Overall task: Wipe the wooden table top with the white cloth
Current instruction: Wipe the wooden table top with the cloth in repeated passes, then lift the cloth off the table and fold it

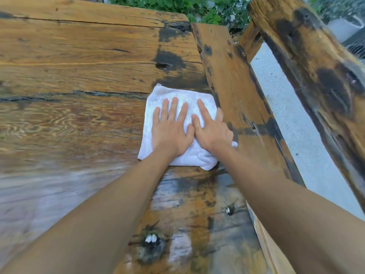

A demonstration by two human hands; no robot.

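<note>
- We look down from head height at a weathered wooden table top (79,72), its planks cracked and blotched with dark stains toward the right edge.
- A folded white cloth (171,93) lies flat on the table top against its right edge, roughly midway along that edge.
- Our left hand (171,129) rests palm down on the middle of the cloth, fingers straight and slightly spread, pressing rather than gripping.
- Our right hand (212,129) lies just beside it, touching it at the thumb; its forefinger and thumb are straight on the cloth, while the other fingers drop over the right edge, and we cannot tell whether they curl around the cloth.
- The near right corner of the cloth is bunched into soft folds and one tip hangs over the edge.
- Past the right edge we see a lower wooden plank (237,91), pale ground (296,135) and a thick wooden beam (316,66); green leaves (197,8) show beyond the far edge.
- We judge the cloth light, soft and limp: it will crumple if pushed from one side, so flat palms spread across its middle should keep it sliding evenly.
- The wood near us looks shiny, perhaps damp.
</note>
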